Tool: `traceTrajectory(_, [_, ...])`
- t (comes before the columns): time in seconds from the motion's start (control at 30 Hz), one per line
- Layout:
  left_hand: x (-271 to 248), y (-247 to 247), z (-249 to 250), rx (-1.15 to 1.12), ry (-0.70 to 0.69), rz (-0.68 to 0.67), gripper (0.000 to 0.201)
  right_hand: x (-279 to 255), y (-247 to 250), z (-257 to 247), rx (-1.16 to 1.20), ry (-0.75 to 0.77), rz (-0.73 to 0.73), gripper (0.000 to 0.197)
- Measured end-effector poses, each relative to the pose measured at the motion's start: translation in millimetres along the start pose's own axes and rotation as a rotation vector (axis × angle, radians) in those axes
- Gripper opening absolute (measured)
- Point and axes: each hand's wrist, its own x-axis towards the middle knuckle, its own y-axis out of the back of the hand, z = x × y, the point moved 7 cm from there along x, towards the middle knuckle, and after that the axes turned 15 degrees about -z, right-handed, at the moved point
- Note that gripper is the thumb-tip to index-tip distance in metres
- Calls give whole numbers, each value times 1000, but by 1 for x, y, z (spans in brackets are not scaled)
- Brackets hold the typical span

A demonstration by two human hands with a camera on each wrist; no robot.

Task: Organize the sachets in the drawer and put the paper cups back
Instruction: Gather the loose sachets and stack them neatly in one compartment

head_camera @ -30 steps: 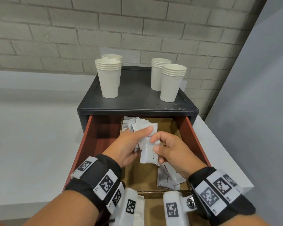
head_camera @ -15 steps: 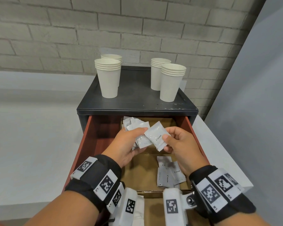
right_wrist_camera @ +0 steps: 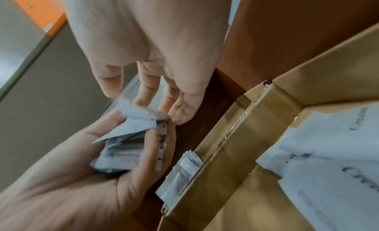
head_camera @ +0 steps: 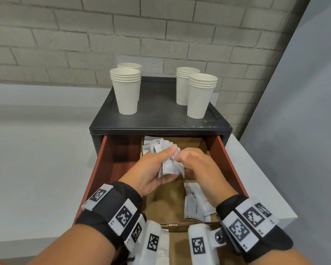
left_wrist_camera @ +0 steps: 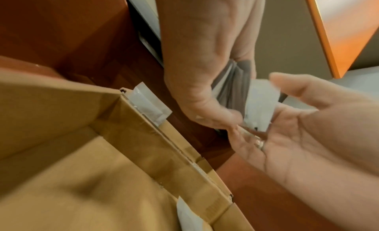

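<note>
My left hand (head_camera: 167, 164) grips a stack of white cream sachets (head_camera: 170, 167) above the open drawer (head_camera: 103, 165). My right hand (head_camera: 185, 163) meets it from the right and pinches one sachet (left_wrist_camera: 260, 103) against that stack. In the right wrist view its fingers (right_wrist_camera: 176, 111) lie on the top of the stack (right_wrist_camera: 123, 150). Several more sachets stand on edge (head_camera: 151, 144) at the back left of the cardboard box (head_camera: 164, 203). A few loose sachets (head_camera: 197, 203) lie flat at its right. Several stacks of white paper cups (head_camera: 126, 92) stand on the black cabinet top (head_camera: 161, 115).
The drawer has red-brown walls, and a second cardboard compartment (head_camera: 178, 245) lies nearest me. A grey wall panel (head_camera: 294, 131) rises close on the right and a brick wall (head_camera: 161, 35) stands behind. A white counter (head_camera: 36, 159) runs to the left of the cabinet.
My right hand has brought the single sachet it held in the air to the left, onto the stack in my left hand. Both hands have come together.
</note>
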Motion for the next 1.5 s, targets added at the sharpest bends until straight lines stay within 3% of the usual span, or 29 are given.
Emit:
traceTrajectory(0.07, [0,-1,1,-2,11,-32,23,-1,2,-1,90,-15,-35,23])
traceTrajectory(0.17, [-1,-6,-1,20,47,-87,31,-2,9,-4,-104,-34,-14,17])
traceTrajectory(0.27, [-2,-8,-4,40,100,-129,30,-1,9,-2,-145,-93,-54,48])
traceTrajectory(0.33, [-5,-10,-6,59,148,-170,40,0,4,-2,-132,-135,-160,70])
traceTrajectory(0.43, [-6,-14,-11,92,228,-243,48,-1,-10,-1,-183,-176,-347,82])
traceTrajectory(0.53, [-6,-15,-14,62,275,-264,42,2,-19,-1,-261,-129,-420,78])
traceTrajectory(0.67, [-7,-16,-17,11,322,-260,40,8,-24,-4,-316,-85,-401,47])
traceTrajectory(0.77, [-8,-14,-21,-9,354,-223,43,13,-25,-3,-283,-63,-375,40])
traceTrajectory(0.93, [-12,-2,-19,-57,362,-98,48,21,-32,7,-353,-99,-301,45])
traceTrajectory(1.1, [-27,35,-2,178,289,259,39,24,-50,20,-631,-200,-313,71])
traceTrajectory(1.23, [-38,57,0,269,212,472,6,25,-74,27,-731,-218,-385,72])
traceTrajectory(1.4, [-31,59,-18,340,306,476,20,19,-87,34,-682,-310,-559,87])
traceTrajectory(1.5, [-25,59,-25,299,293,446,34,8,-83,36,-663,-351,-659,79])
